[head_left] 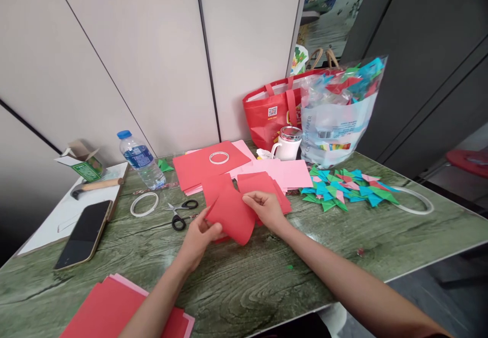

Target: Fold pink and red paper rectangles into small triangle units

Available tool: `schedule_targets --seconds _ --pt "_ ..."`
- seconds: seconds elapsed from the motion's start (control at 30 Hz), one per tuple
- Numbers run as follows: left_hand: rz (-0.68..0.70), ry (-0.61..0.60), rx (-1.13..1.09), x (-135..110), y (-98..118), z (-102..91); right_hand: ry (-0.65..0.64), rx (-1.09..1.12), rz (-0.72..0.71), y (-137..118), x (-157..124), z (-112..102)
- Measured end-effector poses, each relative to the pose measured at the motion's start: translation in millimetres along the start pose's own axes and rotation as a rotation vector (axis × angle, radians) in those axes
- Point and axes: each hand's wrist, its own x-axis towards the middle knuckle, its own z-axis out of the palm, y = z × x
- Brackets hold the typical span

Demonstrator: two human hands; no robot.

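Note:
Both of my hands hold one red paper sheet (pixel 233 216) just above the green wood-grain table (pixel 244 277). My left hand (pixel 200 236) pinches its lower left edge. My right hand (pixel 267 208) grips its upper right edge, fingers closed on the paper. The sheet curves between them. Behind it lies a small stack of red sheets (pixel 263 185), and further back larger red sheets (pixel 202 167) and pink sheets (pixel 284 173).
Black scissors (pixel 181 213), a tape ring (pixel 144 204), a water bottle (pixel 142 160), a phone (pixel 84 234) and a hammer (pixel 95 185) lie left. Folded coloured paper triangles (pixel 348 189), a white mug (pixel 286 145), a plastic bag (pixel 335 117) and a red tote (pixel 272 112) stand right. More red paper (pixel 107 310) lies near.

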Motion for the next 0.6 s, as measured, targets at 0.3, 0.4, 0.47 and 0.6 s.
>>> schedule_targets --seconds 0.3,0.4,0.47,0.6 --pt "-0.056 0.082 0.144 -1.2 -13.9 7.2 0.023 0.074 0.007 0.2 -1.9 2.2" --pt "-0.048 0.101 0.111 -0.2 -15.0 5.9 0.019 0.107 0.031 0.6 -2.0 2.7" --pt "-0.046 0.12 0.098 0.3 -16.2 5.7 0.015 0.114 0.031 1.2 -2.3 3.0" --pt "-0.056 0.131 0.091 0.1 -15.6 6.2 0.011 0.113 0.017 2.2 -2.4 2.4"
